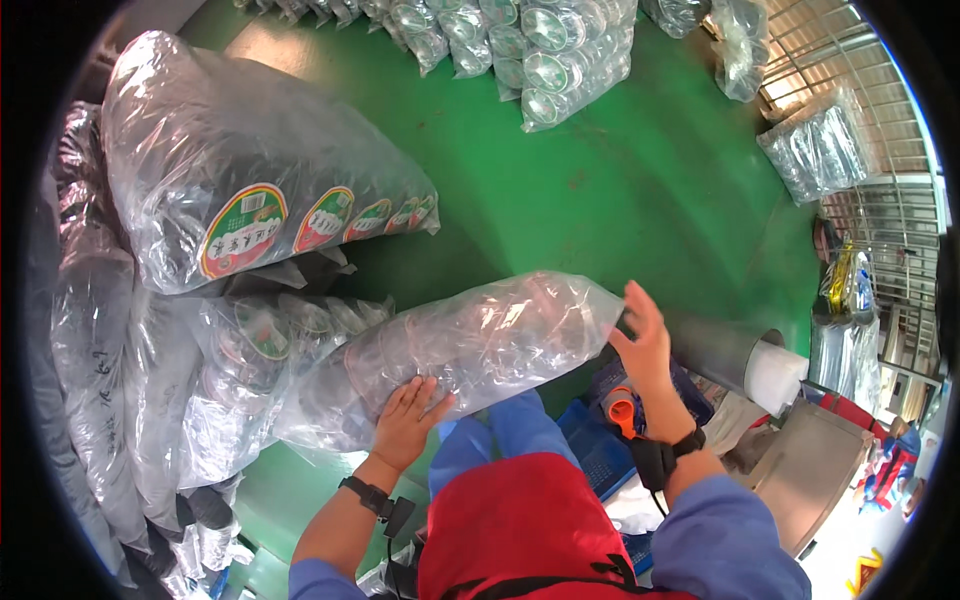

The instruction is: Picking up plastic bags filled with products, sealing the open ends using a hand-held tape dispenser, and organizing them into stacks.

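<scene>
A long, clear plastic bag point(480, 340) with stacked round contents lies crosswise in front of me, above my knees. My left hand point(405, 412) rests flat on its near side, fingers stretched out and a little apart. At the right end of the bag is my right hand point(643, 335), open, with its thumb against or very near the plastic and its fingers pointing up. What supports the bag from below is hidden. Its left end meets another filled clear bag point(235, 350) with a round label.
At the far left stands a large bag of labelled tubs point(260, 160), beside more tall bags point(95, 390). Stacked packs point(560, 60) are at the back on the green floor point(600, 190). To my right are a grey cylinder point(715, 345), blue crate point(595, 450), orange tape dispenser point(621, 408) and wire rack point(890, 190).
</scene>
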Available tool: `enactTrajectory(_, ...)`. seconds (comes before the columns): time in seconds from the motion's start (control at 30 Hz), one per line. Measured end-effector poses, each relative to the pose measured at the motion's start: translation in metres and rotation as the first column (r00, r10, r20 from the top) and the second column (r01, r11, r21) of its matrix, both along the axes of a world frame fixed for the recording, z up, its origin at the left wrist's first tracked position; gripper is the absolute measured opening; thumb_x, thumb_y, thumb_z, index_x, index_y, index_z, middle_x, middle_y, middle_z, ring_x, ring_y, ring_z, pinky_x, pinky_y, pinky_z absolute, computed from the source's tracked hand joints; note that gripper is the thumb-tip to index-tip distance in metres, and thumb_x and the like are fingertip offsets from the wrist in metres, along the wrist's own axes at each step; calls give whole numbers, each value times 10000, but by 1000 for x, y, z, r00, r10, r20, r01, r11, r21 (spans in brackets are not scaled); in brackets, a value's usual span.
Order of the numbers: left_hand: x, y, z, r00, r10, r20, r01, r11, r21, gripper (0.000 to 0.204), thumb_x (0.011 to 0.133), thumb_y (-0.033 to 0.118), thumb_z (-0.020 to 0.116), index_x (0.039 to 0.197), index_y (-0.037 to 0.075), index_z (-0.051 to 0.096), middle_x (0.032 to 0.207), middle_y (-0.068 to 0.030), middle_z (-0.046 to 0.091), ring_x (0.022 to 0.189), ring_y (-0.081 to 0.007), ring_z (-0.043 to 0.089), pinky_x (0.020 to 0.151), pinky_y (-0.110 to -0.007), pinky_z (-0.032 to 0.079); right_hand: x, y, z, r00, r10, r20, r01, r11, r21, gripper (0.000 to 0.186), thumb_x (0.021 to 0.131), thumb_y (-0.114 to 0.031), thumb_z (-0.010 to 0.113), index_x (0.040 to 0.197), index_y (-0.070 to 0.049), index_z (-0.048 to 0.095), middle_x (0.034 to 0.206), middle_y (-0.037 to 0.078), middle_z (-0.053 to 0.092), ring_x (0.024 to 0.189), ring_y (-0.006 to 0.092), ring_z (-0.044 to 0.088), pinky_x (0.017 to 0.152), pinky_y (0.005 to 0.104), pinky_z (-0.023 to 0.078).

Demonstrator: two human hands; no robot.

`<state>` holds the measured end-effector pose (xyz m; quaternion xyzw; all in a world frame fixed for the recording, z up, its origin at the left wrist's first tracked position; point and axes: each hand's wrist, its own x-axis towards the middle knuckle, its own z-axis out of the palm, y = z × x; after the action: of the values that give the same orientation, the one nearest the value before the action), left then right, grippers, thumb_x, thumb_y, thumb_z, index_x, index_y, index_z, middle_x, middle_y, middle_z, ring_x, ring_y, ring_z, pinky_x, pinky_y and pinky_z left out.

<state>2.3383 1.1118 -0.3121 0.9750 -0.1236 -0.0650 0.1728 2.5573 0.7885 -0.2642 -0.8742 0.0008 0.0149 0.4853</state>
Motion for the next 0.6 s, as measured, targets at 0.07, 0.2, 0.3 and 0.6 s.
enactTrajectory(0.07,1,0,0,998,15,53,-14,1000,-16,576,806,12,517,1325,257,567,1448,-91,455,1350,-273,406,1106,-412,310,11,-6,-22,971,-87,-223,124,980,155,159,841,-28,665,985,35,688,814,57,688,755,174,657,738,301,529)
enactTrajectory(0.2,4,-2,-2,994,20,105,-18,1000,-18,567,805,14,516,1316,252,577,1457,-98,447,1353,-287,401,1096,-417,325,31,-16,-45,878,-93,-469,226,945,235,100,905,-59,619,884,27,664,733,32,660,656,93,616,653,225,497)
enactTrajectory(0.3,4,-2,-4,997,-34,75,30,998,56,556,805,17,514,1303,250,590,1462,-103,442,1356,-296,398,1084,-426,342,33,-14,-24,918,-98,-384,152,982,113,63,902,-80,625,878,-23,636,773,56,661,701,132,625,666,256,494)
enactTrajectory(0.6,-4,2,-17,994,-38,98,26,993,119,440,855,56,530,1243,236,634,1434,-147,473,1311,-362,446,1042,-490,367,-64,-24,-12,876,457,-154,-478,784,-396,121,832,-183,651,887,-77,674,871,116,666,877,341,621,822,448,477)
